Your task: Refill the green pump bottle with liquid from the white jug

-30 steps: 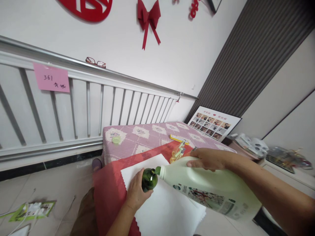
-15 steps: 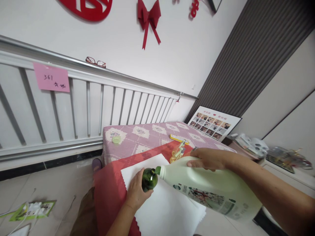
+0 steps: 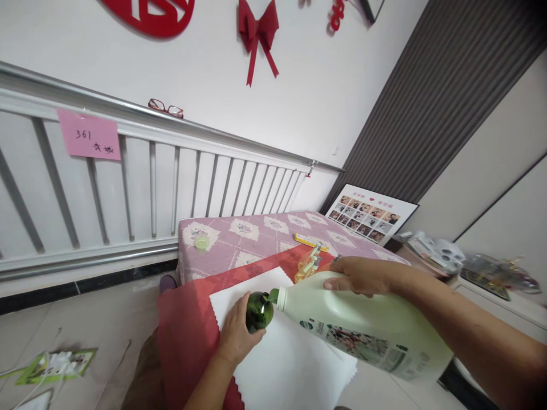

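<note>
My left hand point(image 3: 240, 333) is wrapped round a small dark green bottle point(image 3: 258, 312), whose mouth is turned toward the right. A large pale green detergent jug point(image 3: 363, 330) lies tilted almost on its side, and my right hand point(image 3: 356, 276) grips it by the handle. The jug's green spout point(image 3: 273, 295) meets the mouth of the small bottle. Any liquid passing between them is too small to make out. Beneath both is a white cloth point(image 3: 294, 364) with a zigzag edge, spread over a red cloth point(image 3: 188, 330).
A pale green cap point(image 3: 201, 243) sits on the patterned tablecloth point(image 3: 226, 250). Behind the jug are a yellow-clear pump dispenser point(image 3: 308, 263) and a yellow strip-shaped pack point(image 3: 310, 242). A white radiator point(image 3: 141, 188) runs along the wall. Cables and a power strip point(image 3: 60, 364) lie on the floor.
Almost nothing differs. Both hands, the small bottle and the jug keep the same pose; the view has shifted very slightly.
</note>
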`<move>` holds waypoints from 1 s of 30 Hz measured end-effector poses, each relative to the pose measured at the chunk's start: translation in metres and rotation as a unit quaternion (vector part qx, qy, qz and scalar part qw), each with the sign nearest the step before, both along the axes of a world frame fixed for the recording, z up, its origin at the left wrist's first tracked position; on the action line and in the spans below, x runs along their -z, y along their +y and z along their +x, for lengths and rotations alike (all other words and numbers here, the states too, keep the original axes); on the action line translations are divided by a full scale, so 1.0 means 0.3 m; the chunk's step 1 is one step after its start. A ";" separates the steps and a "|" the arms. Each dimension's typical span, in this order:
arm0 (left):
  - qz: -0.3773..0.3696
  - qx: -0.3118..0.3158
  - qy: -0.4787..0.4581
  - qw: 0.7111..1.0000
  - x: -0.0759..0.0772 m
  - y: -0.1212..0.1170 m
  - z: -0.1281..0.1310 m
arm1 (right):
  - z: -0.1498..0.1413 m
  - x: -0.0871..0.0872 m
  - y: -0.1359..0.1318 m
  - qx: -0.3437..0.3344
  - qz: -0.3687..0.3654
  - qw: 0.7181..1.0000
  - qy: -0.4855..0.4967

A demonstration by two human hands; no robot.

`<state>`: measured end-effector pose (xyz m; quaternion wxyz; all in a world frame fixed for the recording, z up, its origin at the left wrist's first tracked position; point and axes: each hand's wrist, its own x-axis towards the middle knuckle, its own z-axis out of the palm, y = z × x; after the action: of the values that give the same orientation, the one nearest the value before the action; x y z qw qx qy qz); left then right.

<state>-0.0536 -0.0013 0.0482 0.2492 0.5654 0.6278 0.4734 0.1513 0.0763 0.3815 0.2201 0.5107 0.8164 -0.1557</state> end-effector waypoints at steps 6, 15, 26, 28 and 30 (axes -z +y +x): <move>0.010 -0.008 -0.004 1.000 0.007 0.003 0.002 | 0.002 0.001 0.007 -0.002 -0.003 1.000 0.000; 0.007 -0.007 -0.008 1.000 0.009 0.003 0.003 | -0.012 -0.013 -0.014 0.013 0.009 1.000 0.000; 0.014 0.000 -0.005 1.000 0.014 0.004 0.001 | -0.002 -0.005 0.000 0.004 0.009 1.000 0.001; 0.018 0.000 -0.005 1.000 0.017 0.005 0.002 | -0.005 -0.007 -0.005 0.006 0.009 1.000 0.002; 0.023 -0.002 -0.006 1.000 0.018 0.006 0.002 | -0.008 -0.008 -0.008 0.008 0.007 1.000 0.002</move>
<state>-0.0530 0.0006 0.0429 0.2389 0.5669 0.6167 0.4912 0.1489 0.0738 0.3839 0.2141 0.5188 0.8134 -0.1529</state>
